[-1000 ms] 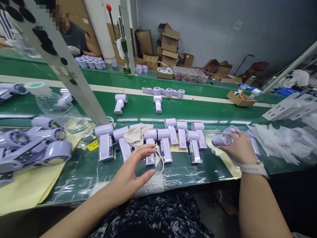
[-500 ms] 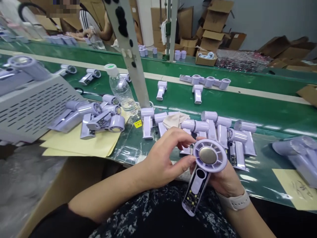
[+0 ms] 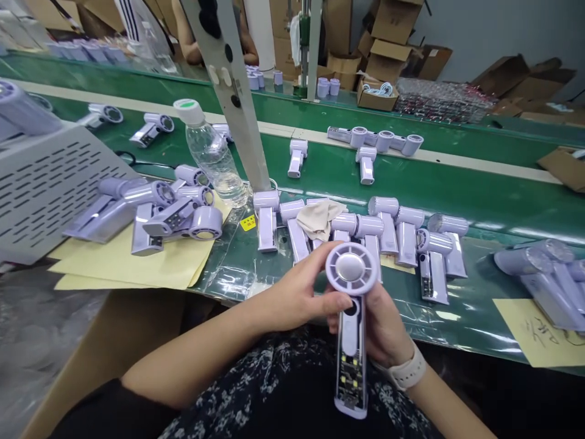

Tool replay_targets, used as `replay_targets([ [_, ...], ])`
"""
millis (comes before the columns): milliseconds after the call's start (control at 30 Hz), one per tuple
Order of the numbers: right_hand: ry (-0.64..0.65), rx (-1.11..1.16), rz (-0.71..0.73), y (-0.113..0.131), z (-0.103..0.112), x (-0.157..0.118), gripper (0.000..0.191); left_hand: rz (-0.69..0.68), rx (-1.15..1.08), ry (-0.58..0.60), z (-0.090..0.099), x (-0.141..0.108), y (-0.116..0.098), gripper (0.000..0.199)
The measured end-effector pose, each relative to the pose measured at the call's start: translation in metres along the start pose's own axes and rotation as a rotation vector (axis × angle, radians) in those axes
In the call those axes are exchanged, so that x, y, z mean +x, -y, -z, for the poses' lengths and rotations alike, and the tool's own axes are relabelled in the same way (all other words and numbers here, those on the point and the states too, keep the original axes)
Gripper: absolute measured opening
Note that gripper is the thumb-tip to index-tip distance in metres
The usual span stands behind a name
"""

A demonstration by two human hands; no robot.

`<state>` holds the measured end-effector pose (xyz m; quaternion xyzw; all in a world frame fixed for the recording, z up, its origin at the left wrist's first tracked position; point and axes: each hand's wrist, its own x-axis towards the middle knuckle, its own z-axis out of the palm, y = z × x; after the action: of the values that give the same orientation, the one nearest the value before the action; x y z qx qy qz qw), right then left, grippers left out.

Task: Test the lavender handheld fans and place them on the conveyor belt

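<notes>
A lilac handheld fan (image 3: 351,347) is held between my two hands, round head up and handle pointing down toward my lap. Its head has a ribbed ring with a silver disc; the handle front is uncovered, showing a circuit board with yellow parts. My left hand (image 3: 315,286) grips the head's left side, thumb lying just below the ring. Around the right side and back of the fan my right hand (image 3: 386,323) is closed, most of its fingers hidden. Just beyond, several similar lilac fans (image 3: 406,235) lie on the green bench, with a beige cloth (image 3: 320,218) on some.
More fans (image 3: 178,213) are heaped on yellow paper (image 3: 132,265) at left, beside a grey slotted metal box (image 3: 68,189). A plastic bottle (image 3: 212,155) stands by a slanted metal post (image 3: 233,91). At right, a fan pile (image 3: 543,274) lies near a yellow note (image 3: 539,335). Cartons (image 3: 388,55) are stacked behind.
The fan has moved left and turned more upright, its front now facing me. My left hand has closed onto its head, and my right hand has shifted left with it.
</notes>
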<state>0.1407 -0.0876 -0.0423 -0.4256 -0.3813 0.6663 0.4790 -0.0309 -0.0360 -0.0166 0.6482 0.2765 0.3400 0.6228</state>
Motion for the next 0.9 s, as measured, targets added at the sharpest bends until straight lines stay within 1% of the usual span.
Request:
replay_targets([
  [33,-0.008,-0.040,0.013,-0.003,-0.004,0.000,0.082,0.045,-0.057,-0.008,0.001,-0.003,0.004,0.064],
  [67,-0.001,-0.075,0.022,-0.006,-0.007,0.000,0.086,0.072,-0.109,-0.045,0.002,-0.005,0.008,0.061],
  [100,0.022,-0.108,0.021,-0.007,-0.009,0.001,0.089,0.083,-0.167,-0.107,0.003,-0.008,0.012,0.060],
  [133,0.062,-0.142,0.008,-0.007,-0.011,0.001,0.090,0.082,-0.234,-0.185,0.006,-0.010,0.016,0.061],
  [200,0.192,-0.219,-0.052,-0.004,-0.014,0.002,0.090,0.091,-0.377,-0.376,0.015,-0.016,0.019,0.066],
  [233,0.258,-0.258,-0.087,-0.001,-0.015,0.003,0.085,0.113,-0.439,-0.468,0.021,-0.019,0.018,0.071],
  [267,0.312,-0.299,-0.113,0.003,-0.016,0.004,0.077,0.141,-0.483,-0.547,0.027,-0.023,0.016,0.077],
  [333,0.363,-0.379,-0.126,0.011,-0.017,0.007,0.054,0.200,-0.516,-0.646,0.038,-0.035,0.010,0.088],
  [367,0.351,-0.416,-0.108,0.015,-0.017,0.010,0.045,0.222,-0.522,-0.665,0.042,-0.042,0.007,0.092],
  [433,0.278,-0.475,-0.042,0.023,-0.016,0.017,0.035,0.252,-0.538,-0.663,0.044,-0.058,0.004,0.097],
  [533,0.122,-0.508,0.083,0.034,-0.015,0.034,0.030,0.279,-0.552,-0.639,0.039,-0.076,0.008,0.097],
  [600,0.081,-0.573,0.121,0.041,-0.018,0.047,0.030,0.280,-0.543,-0.668,0.037,-0.080,0.012,0.092],
  [700,0.111,-0.780,0.133,0.049,-0.028,0.064,0.029,0.237,-0.532,-0.718,0.041,-0.076,0.013,0.084],
  [767,0.136,-0.887,0.153,0.051,-0.035,0.069,0.028,0.212,-0.517,-0.719,0.046,-0.072,0.011,0.080],
  [900,0.192,-0.936,0.161,0.044,-0.043,0.069,0.029,0.189,-0.503,-0.732,0.054,-0.068,0.007,0.079],
])
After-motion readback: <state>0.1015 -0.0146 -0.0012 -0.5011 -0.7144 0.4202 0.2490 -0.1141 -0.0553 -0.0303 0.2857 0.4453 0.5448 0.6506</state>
